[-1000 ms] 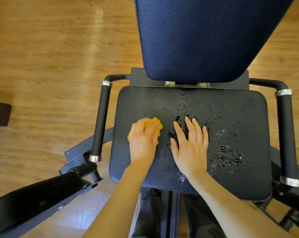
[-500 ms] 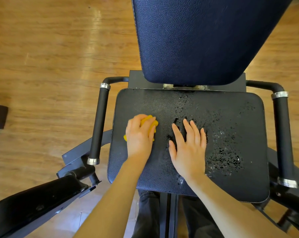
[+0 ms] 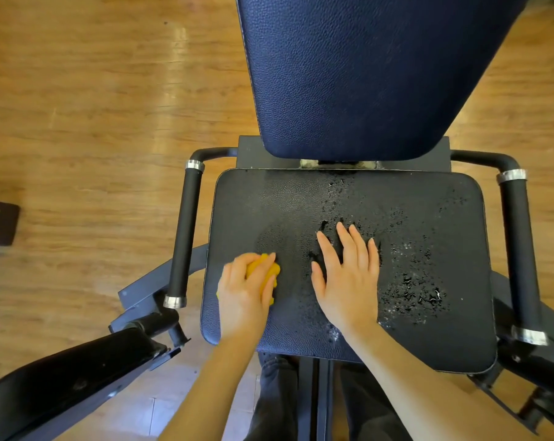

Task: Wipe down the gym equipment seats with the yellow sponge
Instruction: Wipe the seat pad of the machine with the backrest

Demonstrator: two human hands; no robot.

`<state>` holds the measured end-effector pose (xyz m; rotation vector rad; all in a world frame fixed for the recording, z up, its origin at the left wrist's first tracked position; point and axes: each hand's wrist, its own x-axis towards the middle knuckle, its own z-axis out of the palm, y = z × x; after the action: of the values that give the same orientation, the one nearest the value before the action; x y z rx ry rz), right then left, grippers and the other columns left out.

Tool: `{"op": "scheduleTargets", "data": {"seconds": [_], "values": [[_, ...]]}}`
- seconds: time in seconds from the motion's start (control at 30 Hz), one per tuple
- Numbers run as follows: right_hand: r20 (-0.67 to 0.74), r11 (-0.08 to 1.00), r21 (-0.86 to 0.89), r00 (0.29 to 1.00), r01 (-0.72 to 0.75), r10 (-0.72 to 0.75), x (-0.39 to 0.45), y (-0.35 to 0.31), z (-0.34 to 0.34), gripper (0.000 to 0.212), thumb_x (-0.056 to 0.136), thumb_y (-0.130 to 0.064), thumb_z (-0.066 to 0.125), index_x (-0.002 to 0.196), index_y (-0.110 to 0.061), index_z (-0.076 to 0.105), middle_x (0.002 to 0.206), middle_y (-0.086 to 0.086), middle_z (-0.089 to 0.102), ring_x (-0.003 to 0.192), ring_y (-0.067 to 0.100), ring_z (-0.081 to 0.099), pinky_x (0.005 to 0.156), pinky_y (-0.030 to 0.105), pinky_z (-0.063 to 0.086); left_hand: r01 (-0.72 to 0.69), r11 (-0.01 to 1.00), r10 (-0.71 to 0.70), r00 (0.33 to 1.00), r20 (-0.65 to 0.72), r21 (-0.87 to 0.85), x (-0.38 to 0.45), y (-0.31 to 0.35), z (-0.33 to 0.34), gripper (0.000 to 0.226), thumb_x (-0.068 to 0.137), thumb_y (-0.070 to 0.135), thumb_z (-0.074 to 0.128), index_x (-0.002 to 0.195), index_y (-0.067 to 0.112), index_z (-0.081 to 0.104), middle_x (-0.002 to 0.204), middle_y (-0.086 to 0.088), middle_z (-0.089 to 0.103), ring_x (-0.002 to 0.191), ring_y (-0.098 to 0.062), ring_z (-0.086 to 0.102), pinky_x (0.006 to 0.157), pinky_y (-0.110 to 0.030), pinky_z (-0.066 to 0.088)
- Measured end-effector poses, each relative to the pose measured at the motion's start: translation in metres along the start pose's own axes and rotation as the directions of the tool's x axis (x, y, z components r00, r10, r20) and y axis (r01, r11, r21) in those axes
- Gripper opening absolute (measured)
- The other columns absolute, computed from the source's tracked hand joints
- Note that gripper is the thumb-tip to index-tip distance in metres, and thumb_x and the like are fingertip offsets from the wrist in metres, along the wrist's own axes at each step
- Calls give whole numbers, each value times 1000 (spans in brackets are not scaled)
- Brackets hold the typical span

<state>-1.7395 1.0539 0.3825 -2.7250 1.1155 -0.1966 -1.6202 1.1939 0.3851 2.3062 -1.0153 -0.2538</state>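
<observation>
A glossy wooden plank floor [image 3: 78, 106] surrounded the gym machine, its black textured vinyl seat pad [image 3: 428, 338] beaded with water across the middle and right. The left hand [image 3: 243, 297] curled its fingers over the crumpled yellow sponge [image 3: 264, 272], pressing it to the seat near the front-left corner. The right hand [image 3: 348, 278] lay flat at the seat's middle, fingers straight and slightly spread, gripping nothing and apparently bracing. A dark blue padded backrest [image 3: 364, 74] rose behind the rear edge; black foam-sleeved handles with silver collars, one on the left [image 3: 183, 237] and one on the right [image 3: 520, 253], flanked the seat.

The left part of the seat looked mostly free of droplets, while the heaviest puddling [image 3: 412, 294] sat toward the right edge, suggesting the wipe was perhaps half done. The likely trouble from here: the braced palm could slide on the wet vinyl, or it could cover a patch that the sponge then misses. A sponge worked so near the front-left corner could also push water over the edge onto the floor, making a slippery spot.
</observation>
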Motion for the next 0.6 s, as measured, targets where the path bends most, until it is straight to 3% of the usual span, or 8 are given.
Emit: {"op": "scheduleTargets", "data": {"seconds": [0.23,0.33,0.43,0.53,0.6], "values": [[-24,1000,4,1000,11,-11,0,1,2,47,96,-38,44,138,-19,50,148,15,40,140,33,32,115,55,20,-43,991,47,998,-30,129,92,12,12,29,89,26,57,112,13,70,110,-12,62,91,-37,55,72,-49,52],[-8,1000,-8,1000,9,-9,-1,1,1,47,96,-38,43,139,-19,49,149,15,39,140,33,31,115,55,20,-42,996,42,999,2,76,69,5,8,28,93,28,55,117,18,67,117,-5,57,98,-31,52,72,-47,53],[10,1000,-13,1000,5,-5,-1,1,0,48,97,-39,39,140,-20,48,150,14,38,141,32,30,115,54,20,62,992,-61,998,21,-108,21,-8,4,28,95,30,56,120,22,66,118,5,55,97,-25,55,73,-42,53],[38,1000,-25,999,0,1,1,0,0,49,97,-40,39,142,-21,46,150,14,37,142,32,28,115,54,19,49,995,-43,997,68,-90,-22,-23,0,32,97,41,51,123,28,64,121,2,56,90,-27,60,71,-42,53],[45,999,-32,999,0,2,1,0,0,50,97,-40,40,142,-21,45,151,14,37,142,32,28,115,54,19,84,994,-81,996,47,-67,-34,-23,-3,37,97,44,50,121,22,68,123,4,55,95,-23,59,79,-37,53]]}}
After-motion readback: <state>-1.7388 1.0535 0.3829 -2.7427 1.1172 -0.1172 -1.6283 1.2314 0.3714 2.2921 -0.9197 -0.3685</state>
